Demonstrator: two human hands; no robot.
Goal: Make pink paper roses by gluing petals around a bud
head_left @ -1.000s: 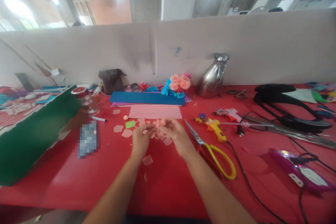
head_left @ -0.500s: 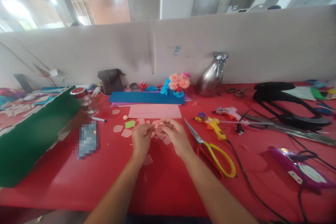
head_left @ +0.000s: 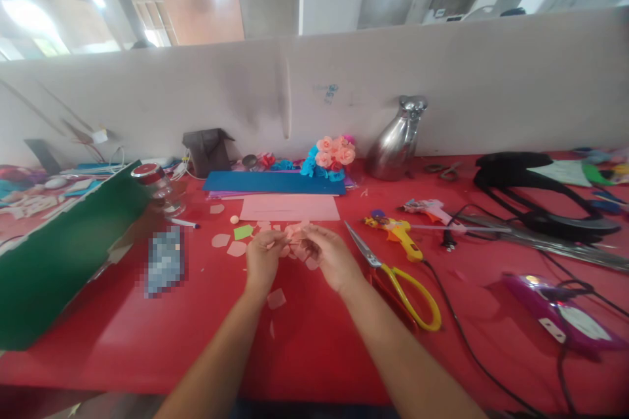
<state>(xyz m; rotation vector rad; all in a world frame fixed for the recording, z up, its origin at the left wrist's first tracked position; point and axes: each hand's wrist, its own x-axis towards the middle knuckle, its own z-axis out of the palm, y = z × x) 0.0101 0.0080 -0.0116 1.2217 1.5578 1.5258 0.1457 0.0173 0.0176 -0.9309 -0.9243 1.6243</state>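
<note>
Between my two hands is a small pink paper flower piece (head_left: 295, 232), partly covered by the fingers. My left hand (head_left: 263, 260) pinches its left side with thumb and fingertips. On the other side, the bent fingers of my right hand (head_left: 335, 256) close on the same piece. Pink paper petals (head_left: 236, 249) lie scattered under and around the hands, one of them (head_left: 276, 299) nearer to me. A green paper piece (head_left: 242, 232) and a small pale ball (head_left: 234, 219) rest left of the hands. Behind them lies a pink paper sheet (head_left: 289, 208).
Yellow-handled scissors (head_left: 413, 301) and a yellow glue gun (head_left: 405, 239) with a cord lie on the right. Farther right is a purple power strip (head_left: 555, 314). A steel jug (head_left: 398, 141) and paper flowers (head_left: 334, 156) stand behind. A green board (head_left: 63, 262) borders the left.
My right fingers have shifted slightly on the pink paper piece, and more of it shows between the hands. The things on the table stay put.
</note>
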